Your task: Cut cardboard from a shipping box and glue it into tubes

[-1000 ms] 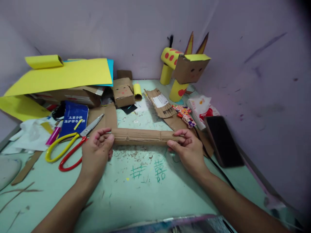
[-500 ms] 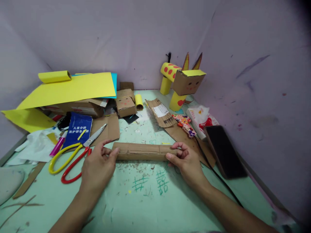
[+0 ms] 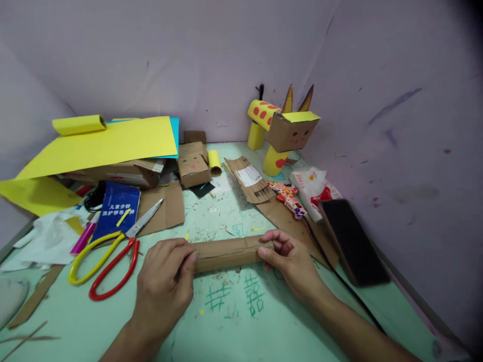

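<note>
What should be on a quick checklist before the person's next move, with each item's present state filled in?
1. Left hand grips one end of the long, creased brown cardboard piece: ok.
2. Right hand holds the other end between thumb and fingers: ok.
3. Metal scissors with one yellow and one red handle lie apart from the left hand: ok, though close by.
4. Pale green tabletop around the cardboard piece is free of scraps: not ok; a small yellow scrap lies nearby.
5. Underside of the cardboard piece is off the tabletop: cannot tell from this angle.
6. Black rectangular phone is apart from the right hand: ok.
</note>
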Demonstrator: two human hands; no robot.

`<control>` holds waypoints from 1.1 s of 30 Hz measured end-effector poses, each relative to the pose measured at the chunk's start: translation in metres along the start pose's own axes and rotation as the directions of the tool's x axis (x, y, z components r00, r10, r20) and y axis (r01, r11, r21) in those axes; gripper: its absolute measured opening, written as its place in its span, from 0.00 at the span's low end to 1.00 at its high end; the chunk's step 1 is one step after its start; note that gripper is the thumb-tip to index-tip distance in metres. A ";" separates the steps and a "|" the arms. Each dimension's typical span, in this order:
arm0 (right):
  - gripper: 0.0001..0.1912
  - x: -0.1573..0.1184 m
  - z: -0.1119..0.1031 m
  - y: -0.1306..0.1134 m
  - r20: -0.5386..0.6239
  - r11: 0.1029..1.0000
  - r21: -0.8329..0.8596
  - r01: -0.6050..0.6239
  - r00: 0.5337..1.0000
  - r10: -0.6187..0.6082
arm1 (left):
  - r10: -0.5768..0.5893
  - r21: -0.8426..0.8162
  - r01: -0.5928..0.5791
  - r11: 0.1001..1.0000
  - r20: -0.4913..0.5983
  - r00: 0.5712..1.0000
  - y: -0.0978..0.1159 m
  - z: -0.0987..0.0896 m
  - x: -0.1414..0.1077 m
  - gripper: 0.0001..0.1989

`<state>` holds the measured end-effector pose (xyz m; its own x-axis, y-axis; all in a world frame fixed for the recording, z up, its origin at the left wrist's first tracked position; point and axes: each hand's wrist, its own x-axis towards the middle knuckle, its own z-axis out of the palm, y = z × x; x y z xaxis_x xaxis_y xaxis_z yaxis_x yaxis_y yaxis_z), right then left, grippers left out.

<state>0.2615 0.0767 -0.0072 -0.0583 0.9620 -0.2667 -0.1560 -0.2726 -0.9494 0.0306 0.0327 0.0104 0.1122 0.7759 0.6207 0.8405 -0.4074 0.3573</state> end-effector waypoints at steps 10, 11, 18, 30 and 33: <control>0.15 -0.001 0.000 -0.001 0.001 1.000 -0.026 0.007 1.000 -0.007 | -0.011 -0.022 0.012 1.000 0.024 1.000 0.001 -0.001 0.001 0.06; 0.15 -0.001 0.000 -0.001 0.001 1.000 -0.029 0.008 1.000 -0.008 | -0.010 -0.023 0.011 1.000 0.023 1.000 0.001 -0.001 0.001 0.06; 0.12 -0.004 -0.002 -0.002 -0.001 0.998 -0.055 0.021 1.000 -0.021 | 0.129 0.016 -0.131 0.991 0.106 0.986 0.001 -0.002 0.000 0.10; 0.08 -0.015 0.002 -0.005 -0.006 0.942 -0.290 0.166 0.984 -0.175 | 0.164 0.119 -0.207 0.971 0.296 0.941 -0.002 -0.003 0.001 0.19; 0.09 -0.013 0.003 -0.004 -0.008 0.945 -0.291 0.146 0.988 -0.155 | 0.171 0.081 -0.200 0.976 0.271 0.947 0.000 -0.001 0.002 0.14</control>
<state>0.2602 0.0654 0.0001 -0.0256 0.9927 -0.1180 0.1312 -0.1137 -0.9848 0.0300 0.0340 0.0123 0.3937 0.7958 0.4601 0.8415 -0.5135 0.1681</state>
